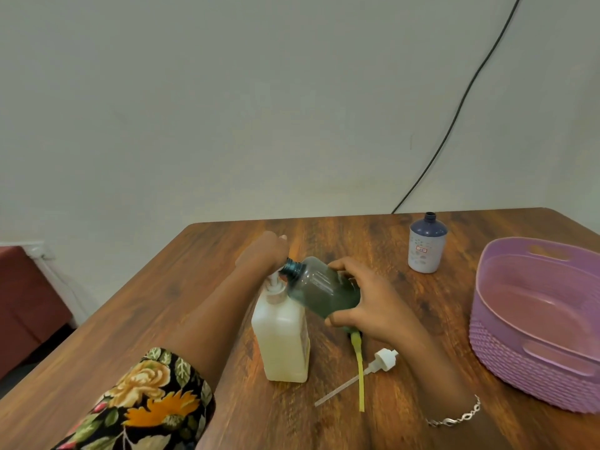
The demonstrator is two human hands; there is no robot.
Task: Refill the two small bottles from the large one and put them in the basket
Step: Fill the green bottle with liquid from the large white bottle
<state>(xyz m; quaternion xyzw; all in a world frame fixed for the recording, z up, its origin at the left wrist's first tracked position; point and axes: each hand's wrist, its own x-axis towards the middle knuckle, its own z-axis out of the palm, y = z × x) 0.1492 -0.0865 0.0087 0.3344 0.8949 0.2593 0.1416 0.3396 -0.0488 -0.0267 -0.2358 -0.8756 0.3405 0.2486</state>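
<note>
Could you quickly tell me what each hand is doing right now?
Left hand: over the pump of the large bottle, grip unclear.
Right hand: holding the teal bottle.

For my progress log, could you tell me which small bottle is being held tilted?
The clear teal plastic bottle, gripped by the right hand, mouth toward the large white pump bottle; the blue-and-white bottle stands upright.
</note>
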